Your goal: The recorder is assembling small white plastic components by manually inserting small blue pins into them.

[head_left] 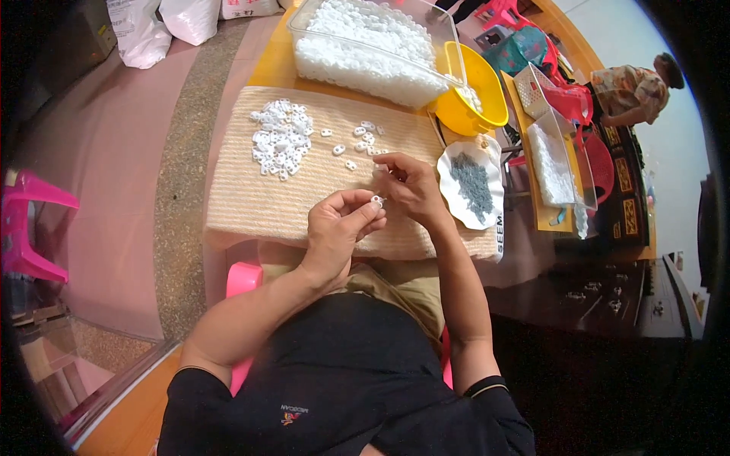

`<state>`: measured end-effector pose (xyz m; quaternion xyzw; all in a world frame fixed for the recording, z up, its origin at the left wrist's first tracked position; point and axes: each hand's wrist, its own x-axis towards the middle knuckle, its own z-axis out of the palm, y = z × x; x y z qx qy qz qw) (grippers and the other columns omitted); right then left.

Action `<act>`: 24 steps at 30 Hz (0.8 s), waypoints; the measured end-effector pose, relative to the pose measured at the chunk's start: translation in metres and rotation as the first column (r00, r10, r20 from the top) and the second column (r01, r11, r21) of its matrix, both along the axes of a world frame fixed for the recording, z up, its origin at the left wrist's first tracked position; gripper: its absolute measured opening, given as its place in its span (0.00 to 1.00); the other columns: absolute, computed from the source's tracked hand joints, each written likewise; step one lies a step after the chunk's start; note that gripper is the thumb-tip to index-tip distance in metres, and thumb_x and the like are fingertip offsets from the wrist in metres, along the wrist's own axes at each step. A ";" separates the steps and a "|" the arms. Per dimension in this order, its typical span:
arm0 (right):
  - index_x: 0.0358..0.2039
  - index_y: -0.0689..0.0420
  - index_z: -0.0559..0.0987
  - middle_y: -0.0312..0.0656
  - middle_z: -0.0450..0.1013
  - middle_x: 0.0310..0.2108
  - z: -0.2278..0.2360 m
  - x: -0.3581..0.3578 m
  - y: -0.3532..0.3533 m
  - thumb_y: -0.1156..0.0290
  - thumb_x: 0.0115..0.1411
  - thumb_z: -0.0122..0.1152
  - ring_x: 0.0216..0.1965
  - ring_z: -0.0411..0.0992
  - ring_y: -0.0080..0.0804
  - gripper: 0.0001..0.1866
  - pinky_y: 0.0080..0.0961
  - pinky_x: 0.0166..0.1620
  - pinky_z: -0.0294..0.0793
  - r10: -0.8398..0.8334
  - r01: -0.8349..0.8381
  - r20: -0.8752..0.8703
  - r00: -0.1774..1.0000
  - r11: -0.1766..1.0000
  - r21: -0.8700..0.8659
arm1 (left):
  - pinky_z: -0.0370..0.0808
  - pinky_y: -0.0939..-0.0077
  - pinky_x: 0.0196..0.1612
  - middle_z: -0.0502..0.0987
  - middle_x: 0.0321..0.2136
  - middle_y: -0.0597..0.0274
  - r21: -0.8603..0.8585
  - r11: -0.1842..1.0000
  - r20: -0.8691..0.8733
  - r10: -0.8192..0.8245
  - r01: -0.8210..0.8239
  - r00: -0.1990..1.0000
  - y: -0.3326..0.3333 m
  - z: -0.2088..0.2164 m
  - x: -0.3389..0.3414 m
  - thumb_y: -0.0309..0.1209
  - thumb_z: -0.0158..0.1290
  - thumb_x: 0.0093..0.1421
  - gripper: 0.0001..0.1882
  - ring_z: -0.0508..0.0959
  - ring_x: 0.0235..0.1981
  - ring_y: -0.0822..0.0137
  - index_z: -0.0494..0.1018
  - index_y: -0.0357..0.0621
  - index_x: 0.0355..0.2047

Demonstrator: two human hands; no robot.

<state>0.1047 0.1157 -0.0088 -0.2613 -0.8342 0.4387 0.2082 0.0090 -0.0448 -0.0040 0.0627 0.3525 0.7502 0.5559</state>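
My left hand (339, 222) pinches a small white plastic piece (377, 201) with holes in it between thumb and forefinger, above the towel's near half. Close by on the right, my right hand (414, 188) has its fingers drawn together; what they hold, if anything, is too small to make out. Beyond my hands, several loose white plastic pieces (339, 150) are scattered on the striped towel (236, 190). A larger pile of the same pieces (281, 140) lies to the left. To the right sits a white scalloped dish (449, 199) with small grey parts (473, 186) heaped in it.
A clear bin (300, 42) full of white pieces stands at the far edge, beside a yellow basin (494, 95). Pink stools (30, 220) and white sacks (137, 34) are on the left. Another person (635, 91) is at the far right, near a side table with a clear tray (585, 178).
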 end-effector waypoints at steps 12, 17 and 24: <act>0.46 0.66 0.75 0.34 0.73 0.32 0.004 0.038 -0.024 0.78 0.57 0.62 0.31 0.71 0.18 0.16 0.16 0.35 0.73 -0.105 0.002 -0.157 0.982 0.837 -0.547 | 0.81 0.78 0.39 0.77 0.31 0.57 -0.027 0.999 -0.016 -0.028 0.027 0.999 0.002 -0.007 0.000 0.20 0.53 0.59 0.07 0.79 0.32 0.70 0.71 0.34 0.39; 0.46 0.66 0.75 0.39 0.76 0.33 -0.005 0.045 -0.028 0.78 0.57 0.62 0.32 0.74 0.21 0.16 0.18 0.37 0.76 -0.067 -0.046 -0.176 0.982 0.819 -0.571 | 0.81 0.79 0.38 0.77 0.32 0.57 -0.058 0.997 -0.027 -0.045 0.043 0.999 0.003 -0.010 0.002 0.20 0.53 0.59 0.08 0.79 0.32 0.70 0.71 0.34 0.39; 0.47 0.66 0.75 0.42 0.77 0.36 -0.013 0.047 -0.030 0.79 0.58 0.61 0.34 0.75 0.24 0.16 0.19 0.37 0.77 -0.063 -0.089 -0.215 0.975 0.771 -0.630 | 0.81 0.79 0.38 0.77 0.32 0.56 -0.063 0.996 -0.034 -0.064 0.062 0.997 0.004 -0.011 0.001 0.20 0.54 0.59 0.08 0.79 0.32 0.70 0.71 0.34 0.39</act>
